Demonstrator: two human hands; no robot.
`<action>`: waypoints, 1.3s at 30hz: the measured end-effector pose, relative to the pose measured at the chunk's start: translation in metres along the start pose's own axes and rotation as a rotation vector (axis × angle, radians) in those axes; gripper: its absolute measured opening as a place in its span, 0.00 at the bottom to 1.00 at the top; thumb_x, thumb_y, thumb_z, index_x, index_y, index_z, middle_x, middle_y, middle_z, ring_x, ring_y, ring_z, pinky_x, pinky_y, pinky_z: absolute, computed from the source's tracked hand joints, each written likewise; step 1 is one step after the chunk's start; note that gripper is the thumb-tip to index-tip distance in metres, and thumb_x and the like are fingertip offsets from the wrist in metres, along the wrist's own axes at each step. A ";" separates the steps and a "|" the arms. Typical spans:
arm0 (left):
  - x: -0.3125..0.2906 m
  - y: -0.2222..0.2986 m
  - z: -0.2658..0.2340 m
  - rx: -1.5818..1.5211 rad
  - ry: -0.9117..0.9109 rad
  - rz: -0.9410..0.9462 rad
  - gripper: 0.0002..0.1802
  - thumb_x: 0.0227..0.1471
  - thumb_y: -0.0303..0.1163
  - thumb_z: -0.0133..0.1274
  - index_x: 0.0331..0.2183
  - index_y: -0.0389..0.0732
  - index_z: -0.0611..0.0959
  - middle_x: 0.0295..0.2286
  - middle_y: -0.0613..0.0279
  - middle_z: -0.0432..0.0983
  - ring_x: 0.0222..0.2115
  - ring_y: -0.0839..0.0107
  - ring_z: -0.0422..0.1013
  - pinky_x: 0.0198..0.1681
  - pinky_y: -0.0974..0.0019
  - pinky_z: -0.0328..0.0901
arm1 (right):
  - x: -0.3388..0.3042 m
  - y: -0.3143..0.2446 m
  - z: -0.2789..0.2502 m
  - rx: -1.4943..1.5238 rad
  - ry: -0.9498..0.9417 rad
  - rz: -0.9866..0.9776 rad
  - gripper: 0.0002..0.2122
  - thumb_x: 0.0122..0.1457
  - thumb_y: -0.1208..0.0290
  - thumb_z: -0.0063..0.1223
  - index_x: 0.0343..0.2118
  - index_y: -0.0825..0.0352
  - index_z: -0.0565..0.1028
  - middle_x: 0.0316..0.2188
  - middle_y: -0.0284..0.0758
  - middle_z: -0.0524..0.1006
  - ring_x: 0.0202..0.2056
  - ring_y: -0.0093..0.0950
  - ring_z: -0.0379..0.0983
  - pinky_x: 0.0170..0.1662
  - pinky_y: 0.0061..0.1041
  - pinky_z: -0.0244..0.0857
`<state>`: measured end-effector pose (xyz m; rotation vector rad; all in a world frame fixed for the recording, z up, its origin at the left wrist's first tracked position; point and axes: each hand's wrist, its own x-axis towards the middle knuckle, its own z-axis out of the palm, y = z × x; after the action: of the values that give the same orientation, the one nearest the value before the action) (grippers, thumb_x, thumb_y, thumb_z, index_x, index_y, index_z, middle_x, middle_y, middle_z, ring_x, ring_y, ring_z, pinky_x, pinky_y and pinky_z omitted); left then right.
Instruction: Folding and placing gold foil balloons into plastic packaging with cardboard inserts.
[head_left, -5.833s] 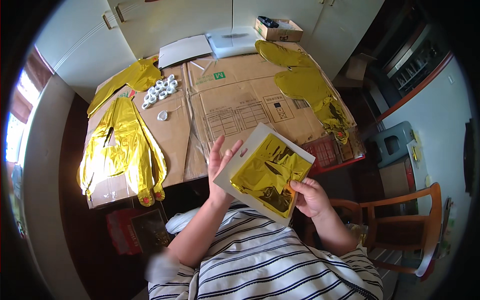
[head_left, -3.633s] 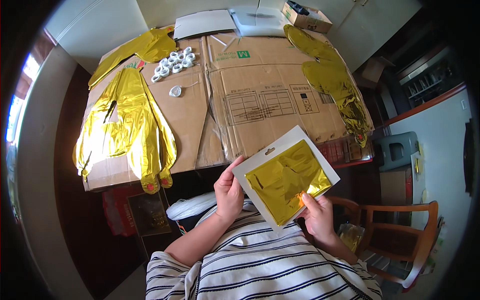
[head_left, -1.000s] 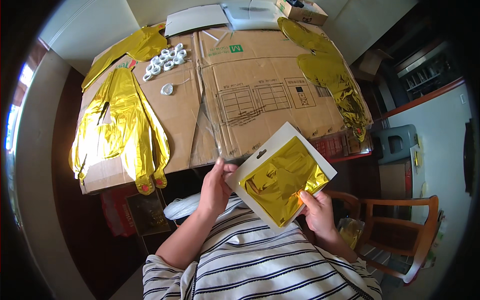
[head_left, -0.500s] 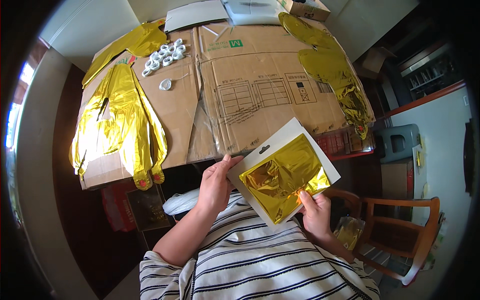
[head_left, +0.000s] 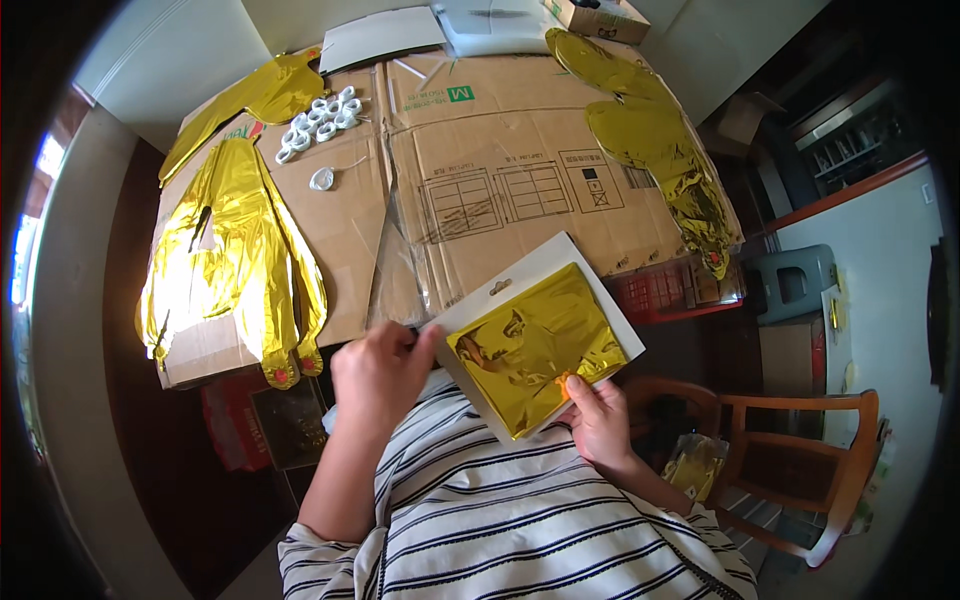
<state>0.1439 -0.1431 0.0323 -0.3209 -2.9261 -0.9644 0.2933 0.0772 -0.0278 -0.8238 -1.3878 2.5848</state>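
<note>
- Brown cardboard sheet (head_left: 510, 130), printed with boxed diagrams, spread out flat; it anchors everything around it.
- Wooden chair (head_left: 795, 470), to the right of the cardboard sheet's near edge and well apart from it.
- White, dark-striped top (head_left: 500, 500) on the person, just before the cardboard sheet's near edge.
- Large gold foil balloon (head_left: 240, 270), flat, lying on the cardboard sheet's left part, its lower tips past the near edge. A second foil balloon (head_left: 245, 98) lies beyond it, at the far left.
- Rounded gold foil (head_left: 655, 150) along the cardboard sheet's right side; whether it is one balloon or two I cannot tell.
- Folded gold foil packet (head_left: 540, 345) on a white backing card (head_left: 610, 315), held tilted before the cardboard sheet's near edge, its slotted end toward the left.
- Left hand (head_left: 380, 375), left of the packet at that same edge: forearm steeply upright, fingers curled in together, thumb pointing up beside the card's corner. Whether it touches the card I cannot tell.
- Right hand (head_left: 600, 415), nearer the person: forearm slanting up and leftward, thumb pressed on the packet's front, fingers behind, clamping it.
- White rolls (head_left: 328, 130), clustered on the cardboard sheet's far left part.
- Single white roll (head_left: 321, 180), just nearer on that sheet, its loose end trailing.
- Orange bit (head_left: 563, 385), under the right thumb's tip.
</note>
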 end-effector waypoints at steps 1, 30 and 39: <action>-0.001 -0.001 -0.007 0.063 0.047 0.042 0.12 0.49 0.39 0.65 0.24 0.41 0.83 0.14 0.62 0.74 0.18 0.60 0.75 0.29 0.58 0.70 | 0.001 0.001 0.000 0.006 -0.016 0.010 0.09 0.67 0.70 0.53 0.45 0.69 0.76 0.36 0.33 0.79 0.34 0.23 0.79 0.37 0.24 0.78; 0.044 0.030 0.044 0.388 0.081 0.600 0.09 0.41 0.31 0.60 0.24 0.41 0.75 0.24 0.60 0.70 0.24 0.61 0.72 0.30 0.58 0.68 | 0.020 -0.002 0.010 -0.164 -0.113 -0.129 0.09 0.66 0.71 0.53 0.44 0.71 0.77 0.37 0.29 0.79 0.37 0.15 0.72 0.42 0.18 0.68; 0.052 0.030 0.043 0.365 0.048 0.733 0.13 0.43 0.33 0.61 0.32 0.40 0.77 0.28 0.61 0.73 0.29 0.63 0.74 0.36 0.59 0.67 | 0.025 -0.007 0.019 -0.184 -0.073 -0.095 0.10 0.66 0.69 0.55 0.45 0.71 0.77 0.37 0.28 0.80 0.37 0.15 0.73 0.41 0.18 0.69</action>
<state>0.1004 -0.0847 0.0210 -1.1926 -2.5094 -0.3190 0.2613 0.0750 -0.0244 -0.6726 -1.6624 2.4680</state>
